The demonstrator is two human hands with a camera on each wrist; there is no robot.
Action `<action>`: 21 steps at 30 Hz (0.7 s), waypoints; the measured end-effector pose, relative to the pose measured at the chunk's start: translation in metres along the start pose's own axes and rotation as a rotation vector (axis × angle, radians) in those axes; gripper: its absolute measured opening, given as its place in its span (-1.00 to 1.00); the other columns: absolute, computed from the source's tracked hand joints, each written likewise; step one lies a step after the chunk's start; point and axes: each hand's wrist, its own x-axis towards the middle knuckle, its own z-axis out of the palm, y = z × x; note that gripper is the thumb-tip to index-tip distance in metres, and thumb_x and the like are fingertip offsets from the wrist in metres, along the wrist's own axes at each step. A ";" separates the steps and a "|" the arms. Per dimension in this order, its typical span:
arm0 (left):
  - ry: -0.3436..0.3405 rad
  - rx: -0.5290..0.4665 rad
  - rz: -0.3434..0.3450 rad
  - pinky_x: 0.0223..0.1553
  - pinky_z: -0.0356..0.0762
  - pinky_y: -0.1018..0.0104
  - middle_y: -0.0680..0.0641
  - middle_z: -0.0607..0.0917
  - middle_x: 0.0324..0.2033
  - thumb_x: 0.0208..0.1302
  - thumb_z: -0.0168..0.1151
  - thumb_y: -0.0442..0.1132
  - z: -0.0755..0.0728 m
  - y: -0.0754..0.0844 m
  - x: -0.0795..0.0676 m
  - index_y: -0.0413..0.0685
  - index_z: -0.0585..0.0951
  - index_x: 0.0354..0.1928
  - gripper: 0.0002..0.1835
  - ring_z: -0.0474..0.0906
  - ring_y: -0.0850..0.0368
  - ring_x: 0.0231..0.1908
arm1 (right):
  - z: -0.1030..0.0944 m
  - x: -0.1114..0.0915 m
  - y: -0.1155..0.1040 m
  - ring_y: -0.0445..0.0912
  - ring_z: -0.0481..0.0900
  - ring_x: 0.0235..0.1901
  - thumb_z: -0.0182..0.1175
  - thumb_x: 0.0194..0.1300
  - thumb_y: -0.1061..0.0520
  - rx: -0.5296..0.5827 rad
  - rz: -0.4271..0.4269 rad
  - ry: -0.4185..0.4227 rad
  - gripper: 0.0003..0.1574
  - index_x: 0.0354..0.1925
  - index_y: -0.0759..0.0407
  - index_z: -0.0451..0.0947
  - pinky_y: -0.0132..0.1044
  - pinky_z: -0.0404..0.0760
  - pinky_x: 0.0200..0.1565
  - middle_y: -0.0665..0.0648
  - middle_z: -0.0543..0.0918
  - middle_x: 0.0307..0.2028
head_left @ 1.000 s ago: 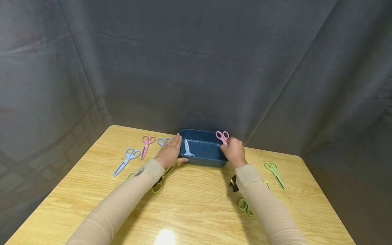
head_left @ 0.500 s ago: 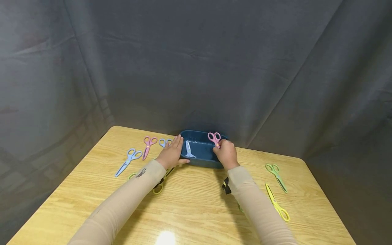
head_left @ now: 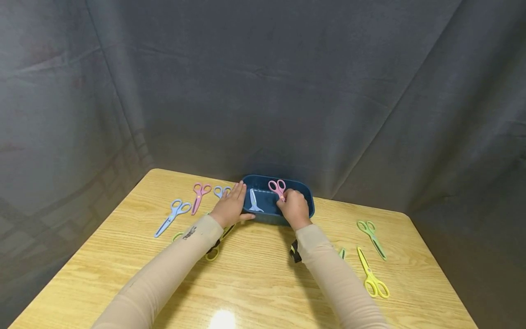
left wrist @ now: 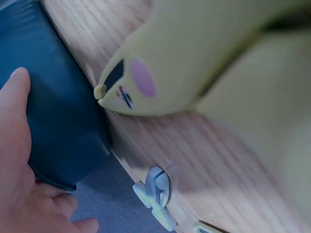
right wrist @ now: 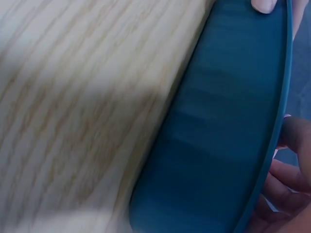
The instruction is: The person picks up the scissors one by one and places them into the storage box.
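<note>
In the head view my left hand (head_left: 230, 208) rests against the left end of a dark blue bin (head_left: 310, 212), its fingers straight. The left wrist view shows its thumb (left wrist: 17, 92) on the bin's outer wall. Over the bin's inside, my right hand (head_left: 295, 208) pinches pink scissors (head_left: 277, 188) by the blades, with the handle loops pointing up and away. Light blue scissors (head_left: 254, 201) lie at the bin's left, partly hidden by the front wall. In the right wrist view, the right fingers (right wrist: 286, 189) are behind the bin's rim; the scissors are mostly hidden there.
Left on the table (head_left: 255, 283) lie pink scissors (head_left: 199, 198), blue scissors (head_left: 172, 217) and another blue pair (head_left: 222, 190). Yellow scissors (head_left: 211, 253) are partly under the left wrist. Green scissors (head_left: 371, 238) and yellow scissors (head_left: 371, 276) lie right. A grey curtain (head_left: 263, 91) stands behind.
My right hand has moved left with the pink scissors, from the bin's right end to over its middle. The left hand has stayed on the bin.
</note>
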 end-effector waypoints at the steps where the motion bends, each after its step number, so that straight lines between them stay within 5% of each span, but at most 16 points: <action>1: -0.001 0.000 -0.001 0.32 -0.04 -0.11 -0.25 -0.10 0.43 0.12 0.09 0.37 0.000 0.000 0.000 -0.30 -0.09 0.44 0.13 -0.15 -0.12 0.42 | 0.001 0.000 -0.001 0.00 0.47 -0.56 0.30 0.08 0.13 -0.003 -0.006 0.000 -0.82 -0.46 0.23 0.56 -0.17 0.44 -0.48 0.12 0.53 -0.55; 21: 0.011 0.016 0.003 0.31 -0.02 -0.12 -0.26 -0.09 0.43 0.12 0.08 0.38 0.003 -0.001 0.002 -0.32 -0.07 0.43 0.13 -0.15 -0.11 0.42 | 0.020 0.001 -0.011 0.02 0.53 -0.53 0.33 0.03 0.11 -0.049 -0.014 -0.055 -0.88 -0.47 0.15 0.62 -0.11 0.49 -0.43 0.09 0.61 -0.53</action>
